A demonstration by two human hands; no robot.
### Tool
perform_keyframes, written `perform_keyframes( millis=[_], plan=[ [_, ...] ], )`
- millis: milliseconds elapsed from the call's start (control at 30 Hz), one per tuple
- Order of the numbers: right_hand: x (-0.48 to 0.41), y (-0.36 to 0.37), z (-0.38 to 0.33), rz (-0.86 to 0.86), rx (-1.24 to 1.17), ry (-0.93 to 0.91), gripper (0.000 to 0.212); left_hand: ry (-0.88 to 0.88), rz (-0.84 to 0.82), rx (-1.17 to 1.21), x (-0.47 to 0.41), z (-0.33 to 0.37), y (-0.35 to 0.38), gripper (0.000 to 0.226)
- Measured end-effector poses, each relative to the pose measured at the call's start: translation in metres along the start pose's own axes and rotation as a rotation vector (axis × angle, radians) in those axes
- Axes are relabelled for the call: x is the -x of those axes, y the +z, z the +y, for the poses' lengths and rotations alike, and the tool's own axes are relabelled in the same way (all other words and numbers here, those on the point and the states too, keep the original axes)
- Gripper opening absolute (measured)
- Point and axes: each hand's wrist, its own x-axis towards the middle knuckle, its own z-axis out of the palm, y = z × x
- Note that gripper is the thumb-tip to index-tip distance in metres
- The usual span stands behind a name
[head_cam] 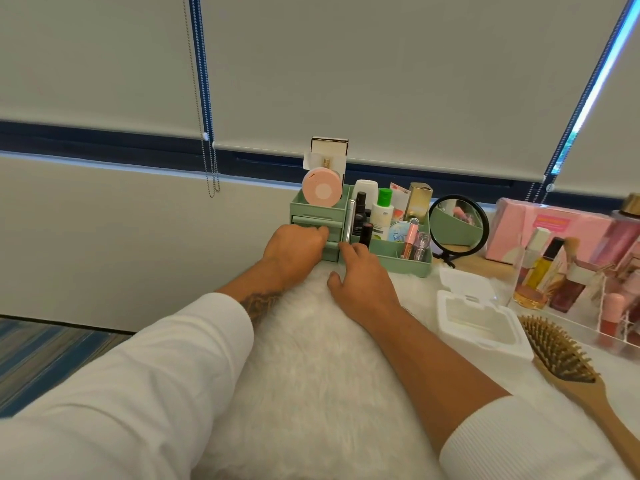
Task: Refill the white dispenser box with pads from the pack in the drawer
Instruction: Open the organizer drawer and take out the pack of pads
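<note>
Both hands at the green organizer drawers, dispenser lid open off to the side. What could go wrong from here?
1. A hard pull by the left hand on the drawers could slide the green organizer and topple its upright bottles.
2. The open white dispenser box sits beside the right forearm; swinging back could knock it or the hairbrush.

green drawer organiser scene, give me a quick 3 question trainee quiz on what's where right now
1. True or false: the lid of the white plastic dispenser box is shut.
2. Which hand is at the small drawers of the green plastic organiser? A) left hand B) right hand C) neither
3. Fill in: the wooden hairbrush lies on the dispenser box's ____ side in the head view.

Key: 1 false, the lid stands open. 2 A; the right hand rests on the white furry mat against the organiser's front. 3 right.
</note>
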Motion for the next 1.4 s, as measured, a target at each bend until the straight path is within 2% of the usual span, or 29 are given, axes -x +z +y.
perform_keyframes(
  millis=[300,600,867,1033,1200,1300,1400],
  plan=[
    [0.001,-0.001,-0.001,0.013,-0.002,0.015,0.059,0.062,-0.021,-0.022,0.002,-0.004,-0.002,0.012],
    [0.001,-0.002,-0.002,0.000,0.027,0.009,0.064,0.013,-0.024,0.001,0.003,-0.001,-0.011,0.016],
    [0.001,-0.001,-0.001,0.004,0.007,0.000,0.065,0.059,-0.056,-0.118,-0.002,0.003,-0.014,0.020],
    [0.001,-0.001,0.000,0.007,0.018,0.000,0.065,0.079,-0.089,-0.103,0.000,0.003,-0.017,0.020],
    [0.002,-0.002,0.001,0.056,0.027,-0.012,0.061,0.086,-0.047,-0.045,0.015,0.001,-0.023,0.016],
    [0.002,-0.005,-0.002,0.111,0.034,-0.058,0.050,0.083,0.021,0.020,0.031,0.000,-0.023,0.006],
    [0.003,-0.007,-0.004,0.112,0.006,-0.120,0.034,0.093,0.157,0.094,0.045,-0.001,-0.022,0.019]
  ],
)
